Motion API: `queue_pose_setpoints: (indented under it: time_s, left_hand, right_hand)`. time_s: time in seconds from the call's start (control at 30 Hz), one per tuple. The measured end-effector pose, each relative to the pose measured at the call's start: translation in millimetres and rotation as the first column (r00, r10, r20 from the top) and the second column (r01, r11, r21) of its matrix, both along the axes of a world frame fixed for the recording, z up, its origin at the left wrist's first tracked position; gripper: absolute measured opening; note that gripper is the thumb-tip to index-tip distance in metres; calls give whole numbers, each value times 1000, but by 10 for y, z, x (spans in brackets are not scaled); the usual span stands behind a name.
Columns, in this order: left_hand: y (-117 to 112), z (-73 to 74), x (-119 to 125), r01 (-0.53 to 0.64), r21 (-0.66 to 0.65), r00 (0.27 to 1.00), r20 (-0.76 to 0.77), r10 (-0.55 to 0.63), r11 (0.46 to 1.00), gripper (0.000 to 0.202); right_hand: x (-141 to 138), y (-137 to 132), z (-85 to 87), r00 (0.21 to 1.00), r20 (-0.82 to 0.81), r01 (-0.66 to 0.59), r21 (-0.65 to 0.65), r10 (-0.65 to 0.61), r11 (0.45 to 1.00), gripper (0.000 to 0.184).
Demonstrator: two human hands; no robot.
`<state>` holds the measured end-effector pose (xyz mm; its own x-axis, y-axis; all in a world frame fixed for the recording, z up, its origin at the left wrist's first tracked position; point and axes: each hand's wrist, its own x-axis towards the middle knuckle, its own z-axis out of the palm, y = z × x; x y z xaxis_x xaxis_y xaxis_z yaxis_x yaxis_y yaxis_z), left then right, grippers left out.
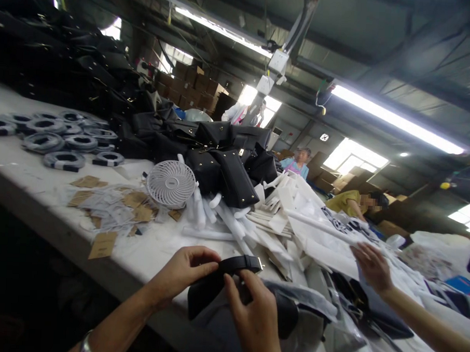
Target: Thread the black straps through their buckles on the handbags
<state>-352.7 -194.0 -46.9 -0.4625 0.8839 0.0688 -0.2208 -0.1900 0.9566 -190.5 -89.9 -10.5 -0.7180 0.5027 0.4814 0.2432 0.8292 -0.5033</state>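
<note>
Left hand point(184, 277) pinching black strap point(241, 263), right hand point(258, 317) fingers curled gripping black bag point(210, 294)

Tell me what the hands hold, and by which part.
Both hold a black strap: left hand pinches its middle, right hand grips near the metal-tipped end.

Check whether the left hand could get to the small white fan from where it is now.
Probably yes. The left hand pinches the black strap, so it must let go first. Between it and the white fan lie only flat tags and foam rolls on the table.
</note>
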Motion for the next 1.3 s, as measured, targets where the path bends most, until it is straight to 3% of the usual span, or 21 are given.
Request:
queue_pose_setpoints:
  time_s: [0.47, 0.9, 1.3]
  left_hand:
    - [-25, 70, 46, 28, -56, 998, 66, -24, 998, 32]
    - [49, 21, -68, 148, -24, 987, 70, -147, 989, 30]
    - [140, -5, -125, 245, -68, 964, 124, -236, 967, 36]
  right_hand:
    - [-70, -103, -58, 985, 29, 169, -77, -167, 983, 30]
    - [-127, -166, 0, 982, -19, 175, -252, -186, 952, 30]
    - [-175, -129, -56, 980, -34, 182, -251, -196, 951, 22]
